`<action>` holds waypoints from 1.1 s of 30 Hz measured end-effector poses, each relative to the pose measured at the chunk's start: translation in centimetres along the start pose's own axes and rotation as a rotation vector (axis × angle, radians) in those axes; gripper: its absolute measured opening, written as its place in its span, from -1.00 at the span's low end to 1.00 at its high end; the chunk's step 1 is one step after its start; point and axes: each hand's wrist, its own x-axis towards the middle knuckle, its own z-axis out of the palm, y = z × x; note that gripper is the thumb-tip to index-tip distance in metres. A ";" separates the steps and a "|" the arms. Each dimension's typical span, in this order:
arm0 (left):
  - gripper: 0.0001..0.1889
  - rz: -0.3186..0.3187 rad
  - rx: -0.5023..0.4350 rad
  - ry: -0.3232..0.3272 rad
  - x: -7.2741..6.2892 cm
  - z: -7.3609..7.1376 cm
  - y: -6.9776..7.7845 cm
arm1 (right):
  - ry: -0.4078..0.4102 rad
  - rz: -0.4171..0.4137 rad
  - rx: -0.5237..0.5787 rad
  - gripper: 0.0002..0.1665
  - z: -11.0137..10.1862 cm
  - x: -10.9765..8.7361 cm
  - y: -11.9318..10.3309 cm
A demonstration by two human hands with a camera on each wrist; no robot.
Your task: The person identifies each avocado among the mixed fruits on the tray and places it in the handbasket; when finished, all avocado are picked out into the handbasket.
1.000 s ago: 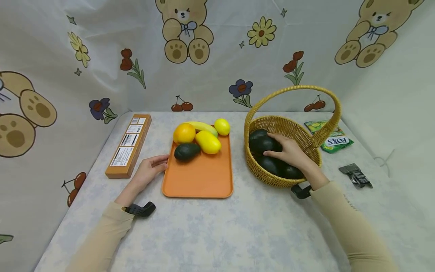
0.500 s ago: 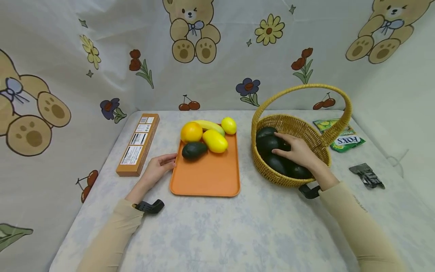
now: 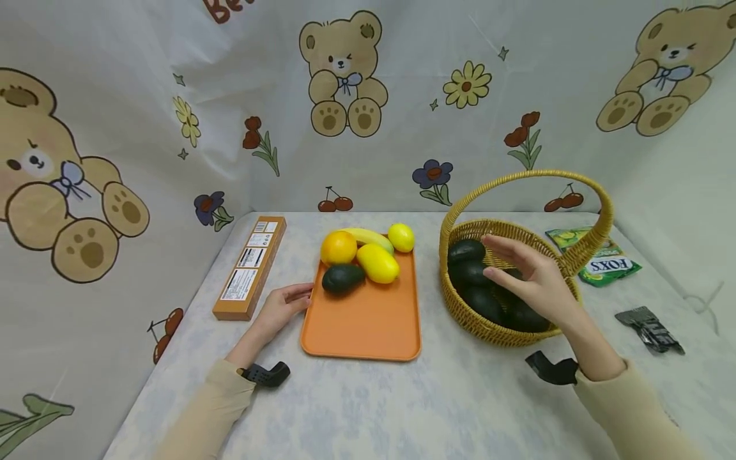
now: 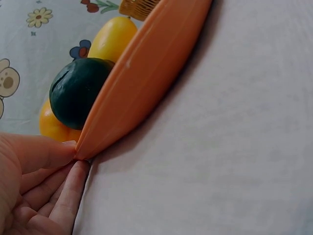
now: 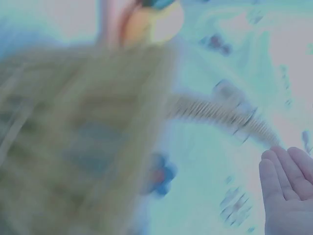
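Note:
My left hand (image 3: 280, 313) pinches the left rim of the orange tray (image 3: 362, 326); in the left wrist view the thumb (image 4: 51, 152) lies over the rim with fingertips below. On the tray's far half sit a dark green avocado (image 3: 343, 279), an orange (image 3: 338, 248), a banana (image 3: 368, 239), a mango-like yellow fruit (image 3: 377, 263) and a lemon (image 3: 400, 237). My right hand (image 3: 535, 281) hovers over the wicker basket (image 3: 474, 327), fingers extended, holding nothing. Several dark avocados (image 3: 482, 301) lie inside, partly hidden by the hand. The right wrist view is blurred.
A long cardboard box (image 3: 251, 268) with white labels lies left of the tray. Right of the basket are a green candy bag (image 3: 609, 265) and a small black packet (image 3: 651, 329). The basket's tall handle (image 3: 531, 174) arches above it. A printed cloth hangs behind.
My right hand has let go of an avocado in the basket and risen above it, fingers straightening. The left hand stays at the tray rim. The head view has shifted slightly.

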 end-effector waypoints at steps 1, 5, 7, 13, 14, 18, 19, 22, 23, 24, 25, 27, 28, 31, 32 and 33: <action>-0.56 0.001 -0.002 -0.001 0.1 0.1 0.0 | -0.007 -0.057 0.029 -0.31 0.5 0.1 -0.6; -0.56 0.004 -0.008 0.004 -0.2 0.0 -0.2 | -0.077 -0.201 0.124 -0.33 3.6 1.1 -2.9; -0.56 0.003 -0.006 0.009 -0.5 -0.1 -0.3 | -0.131 -0.217 0.148 -0.38 5.5 1.9 -3.8; -0.59 -0.004 0.012 0.020 -0.4 -0.2 -0.2 | -0.310 -0.162 0.155 -0.39 11.1 5.6 -4.0; -0.59 -0.005 0.013 0.024 -0.3 -0.1 -0.2 | -0.330 -0.146 0.153 -0.37 11.8 6.3 -3.9; -0.59 -0.001 0.029 0.027 0.0 0.3 -0.1 | -0.365 -0.111 0.137 -0.33 14.5 8.6 -3.2; -0.59 0.000 0.030 0.024 0.1 0.6 -0.2 | -0.372 -0.100 0.122 -0.32 14.8 8.9 -2.9; -0.59 -0.005 0.032 0.019 0.3 1.3 -0.3 | -0.417 -0.070 0.078 -0.29 16.0 9.8 -2.1; -0.59 -0.013 0.029 0.022 0.2 1.4 -0.3 | -0.436 -0.055 0.062 -0.27 16.4 10.1 -1.8; -0.59 -0.017 0.029 0.029 0.2 1.4 -0.3 | -0.455 -0.039 0.050 -0.26 16.8 10.3 -1.6; -0.59 -0.021 0.029 0.035 0.0 1.4 -0.3 | -0.474 -0.030 0.036 -0.24 17.2 10.5 -1.3; -0.60 -0.024 0.030 0.038 -0.1 1.3 -0.2 | -0.499 -0.005 0.010 -0.23 18.0 11.1 -0.9; -0.59 -0.022 0.030 0.039 -0.1 1.2 -0.1 | -0.508 0.004 -0.005 -0.22 18.3 11.3 -0.7; -0.59 -0.015 0.038 0.036 0.1 0.7 0.2 | -0.530 0.011 -0.036 -0.21 19.1 12.2 -0.4; -0.59 -0.014 0.040 0.037 0.2 0.5 0.3 | -0.534 0.009 -0.042 -0.22 19.4 12.5 -0.3; -0.60 -0.011 0.045 0.039 0.2 0.4 0.4 | -0.539 0.002 -0.049 -0.22 19.6 12.8 -0.3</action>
